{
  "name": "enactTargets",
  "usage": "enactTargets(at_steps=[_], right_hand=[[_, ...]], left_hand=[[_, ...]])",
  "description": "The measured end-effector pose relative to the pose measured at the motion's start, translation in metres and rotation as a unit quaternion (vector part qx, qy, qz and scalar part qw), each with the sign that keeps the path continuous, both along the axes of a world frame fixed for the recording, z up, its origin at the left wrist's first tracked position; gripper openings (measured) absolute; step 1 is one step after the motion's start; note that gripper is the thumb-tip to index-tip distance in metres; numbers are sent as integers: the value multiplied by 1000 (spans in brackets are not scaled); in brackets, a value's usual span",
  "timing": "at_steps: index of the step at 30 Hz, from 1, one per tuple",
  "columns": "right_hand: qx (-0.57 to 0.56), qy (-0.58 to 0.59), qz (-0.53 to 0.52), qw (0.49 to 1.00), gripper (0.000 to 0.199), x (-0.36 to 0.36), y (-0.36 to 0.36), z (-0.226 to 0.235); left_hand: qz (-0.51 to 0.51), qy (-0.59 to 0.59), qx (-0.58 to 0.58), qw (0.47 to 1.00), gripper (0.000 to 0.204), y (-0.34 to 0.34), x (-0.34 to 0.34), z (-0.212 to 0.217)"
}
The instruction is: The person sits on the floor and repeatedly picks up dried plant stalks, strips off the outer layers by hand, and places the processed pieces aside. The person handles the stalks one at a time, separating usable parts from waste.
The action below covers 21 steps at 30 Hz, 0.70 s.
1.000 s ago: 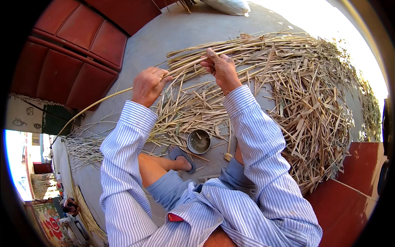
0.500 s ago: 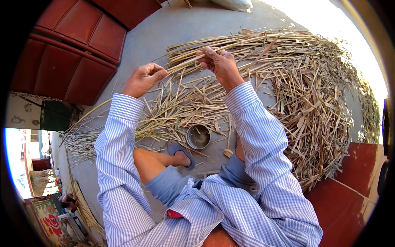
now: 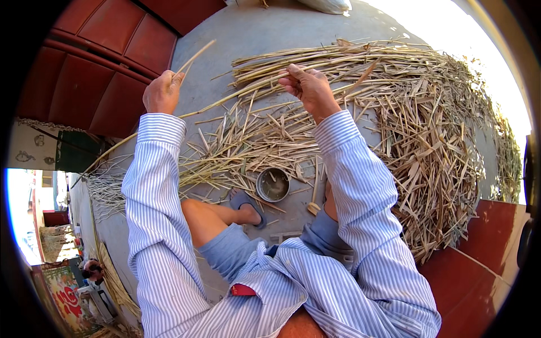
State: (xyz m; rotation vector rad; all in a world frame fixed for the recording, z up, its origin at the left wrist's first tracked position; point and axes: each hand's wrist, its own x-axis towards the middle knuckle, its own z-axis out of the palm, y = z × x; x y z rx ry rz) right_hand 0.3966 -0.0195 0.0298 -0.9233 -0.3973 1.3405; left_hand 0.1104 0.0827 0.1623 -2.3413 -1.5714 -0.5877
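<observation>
My left hand is raised at the left, its fingers closed on a short pale strip of dry husk that points up and to the right. My right hand is at the upper middle, thumb and fingers pinched round a long dry stalk. This stalk slants from the lower left, past my left wrist, up to my right hand. Behind the right hand lies a bundle of similar stalks, their ends facing left. Below both hands, loose cut stalks are strewn on the floor.
A metal bowl stands between my legs. A large heap of dry leaves and husks spreads at the right. Dark red panels rise at the upper left. Thin branching stems lie at the left, and a white sack at the far edge.
My left hand has moved left and slightly up, away from the right hand, and a strip of husk now sticks up from it. My right hand has shifted slightly right.
</observation>
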Motion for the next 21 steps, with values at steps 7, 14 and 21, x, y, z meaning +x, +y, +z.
enactTargets(at_steps=[7, 14, 21], right_hand=[[38, 38, 30, 998, 20, -34, 4, 4], [27, 57, -33, 997, 20, -4, 7, 1], [25, 13, -45, 999, 25, -15, 6, -6]], left_hand=[[-292, 54, -105, 949, 25, -48, 76, -32], [-216, 75, -130, 965, 18, -40, 36, -32], [-236, 129, -22, 963, 20, -55, 5, -33]])
